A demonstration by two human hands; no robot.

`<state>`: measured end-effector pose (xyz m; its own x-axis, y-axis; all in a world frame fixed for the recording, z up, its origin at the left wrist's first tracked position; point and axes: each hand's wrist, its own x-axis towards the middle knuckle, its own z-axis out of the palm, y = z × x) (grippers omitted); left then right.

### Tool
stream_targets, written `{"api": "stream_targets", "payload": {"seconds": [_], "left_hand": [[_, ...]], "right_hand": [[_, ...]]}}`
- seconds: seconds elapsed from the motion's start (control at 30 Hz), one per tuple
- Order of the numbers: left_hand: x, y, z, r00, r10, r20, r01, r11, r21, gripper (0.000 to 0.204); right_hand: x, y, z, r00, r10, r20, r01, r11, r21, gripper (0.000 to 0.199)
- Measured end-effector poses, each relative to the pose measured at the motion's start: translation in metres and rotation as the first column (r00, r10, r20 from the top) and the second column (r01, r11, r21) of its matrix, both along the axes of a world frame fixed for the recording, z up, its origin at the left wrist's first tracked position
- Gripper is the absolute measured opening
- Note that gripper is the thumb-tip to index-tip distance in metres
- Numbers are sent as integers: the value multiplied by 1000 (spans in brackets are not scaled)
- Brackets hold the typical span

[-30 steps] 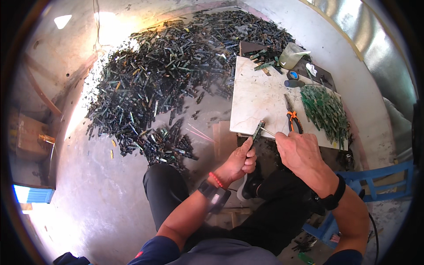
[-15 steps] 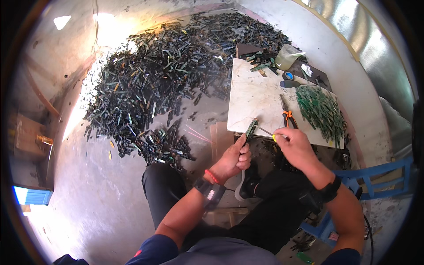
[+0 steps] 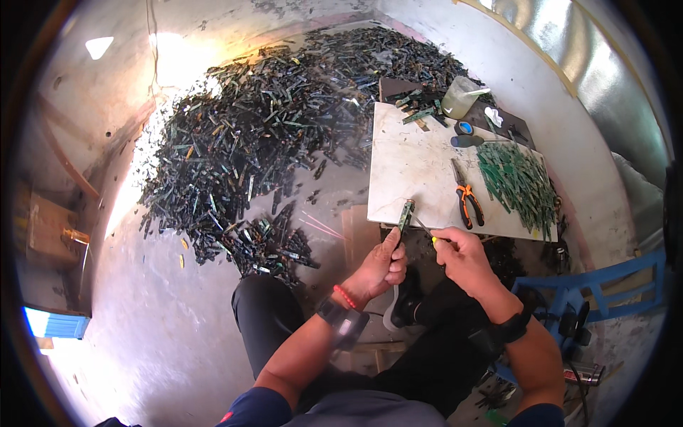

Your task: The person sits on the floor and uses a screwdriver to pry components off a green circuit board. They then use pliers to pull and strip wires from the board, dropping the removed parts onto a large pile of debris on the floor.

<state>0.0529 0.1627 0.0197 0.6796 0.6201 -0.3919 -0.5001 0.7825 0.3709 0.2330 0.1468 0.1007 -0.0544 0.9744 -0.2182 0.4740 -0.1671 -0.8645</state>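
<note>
My left hand (image 3: pixel 380 270) is closed around a narrow dark green strip (image 3: pixel 406 214), like a slim circuit board, its upper end resting at or just above the near edge of the white board (image 3: pixel 405 164). My right hand (image 3: pixel 466 263) is closed on a screwdriver (image 3: pixel 425 229) with a bit of yellow at its handle. The thin metal shaft slants up to the strip's right side; whether its tip touches is too small to tell. Beyond my right hand, pliers (image 3: pixel 466 197) with orange and black handles lie on the board, beside a pile of green strips (image 3: pixel 518 181).
A large heap of dark strips (image 3: pixel 263 135) covers the floor ahead and left. On the board's far part are a dark-handled screwdriver (image 3: pixel 467 141), a tape roll (image 3: pixel 464 128) and a cloudy plastic cup (image 3: pixel 459 99). A blue chair (image 3: pixel 605 295) stands at right.
My right hand has drawn left and toward me, uncovering the pliers' handles, and the screwdriver points more steeply. My left hand keeps hold of the strip. The whole view has shifted slightly.
</note>
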Motion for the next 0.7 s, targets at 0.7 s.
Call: {"api": "stream_targets", "payload": {"seconds": [0.7], "left_hand": [[-10, 4, 2, 996, 46, 70, -45, 999, -23, 47]], "right_hand": [[2, 14, 24, 858, -267, -440, 43, 889, -455, 23]]}}
